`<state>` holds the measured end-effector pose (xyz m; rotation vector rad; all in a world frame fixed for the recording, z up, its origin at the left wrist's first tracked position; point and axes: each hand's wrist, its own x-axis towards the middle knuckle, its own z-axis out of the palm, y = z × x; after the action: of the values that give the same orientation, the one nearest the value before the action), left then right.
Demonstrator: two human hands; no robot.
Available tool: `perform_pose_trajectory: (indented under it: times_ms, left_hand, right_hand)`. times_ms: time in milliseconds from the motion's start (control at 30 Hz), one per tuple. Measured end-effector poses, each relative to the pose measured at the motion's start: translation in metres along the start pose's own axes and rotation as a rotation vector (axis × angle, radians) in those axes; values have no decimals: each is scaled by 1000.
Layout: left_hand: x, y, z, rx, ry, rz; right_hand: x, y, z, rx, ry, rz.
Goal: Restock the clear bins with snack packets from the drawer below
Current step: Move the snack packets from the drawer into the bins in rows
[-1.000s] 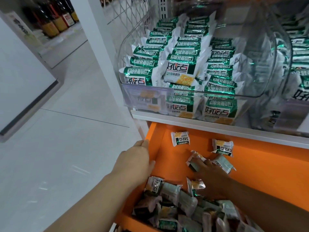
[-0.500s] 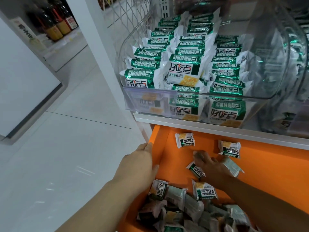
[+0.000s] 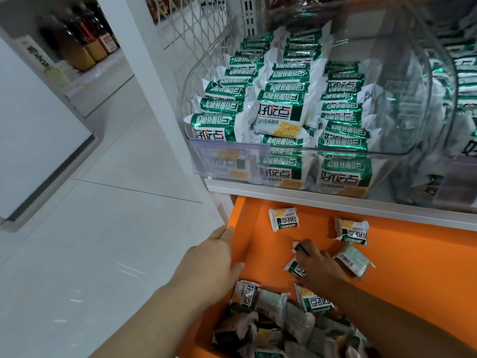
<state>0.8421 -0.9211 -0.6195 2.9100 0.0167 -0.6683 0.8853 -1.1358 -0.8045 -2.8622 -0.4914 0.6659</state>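
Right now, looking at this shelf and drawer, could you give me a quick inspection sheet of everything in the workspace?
Surface: orange drawer open below the white shelf edge.
Job's things: clear bin packed with rows of green-and-white stocked packets; packet pile at the drawer's near end.
Clutter: loose packets lie scattered on the drawer floor.
Fingers: left hand rests on the drawer's left wall, fingers straight; right hand grips held packets inside the drawer.
Cables: nothing seen.
Surroundings: white tiled floor; bottles on a far shelf; second clear bin to the right.
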Motion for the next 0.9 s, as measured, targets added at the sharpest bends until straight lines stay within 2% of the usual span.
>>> perform_pose_trajectory:
  times_ms: [300,600,667,767,900]
  left_hand:
    - [0,-5,-1,10,-44,0]
    - [-26,5,-22,91,-65,89]
    - [-35,3,-30,30,-54,88]
    - [-55,2,-43,-188,-49,88]
    - [-89,13,-58,-398,13,217]
  right_hand:
    - [-1,3,-23,106,8,-149]
    - [-71,-51,-92,338,28,-327]
    - [-94,-61,-114,386,67,-336]
    - [-131,-71,-147,498,137,-339]
    - [-178,-83,-192,607,215,-303]
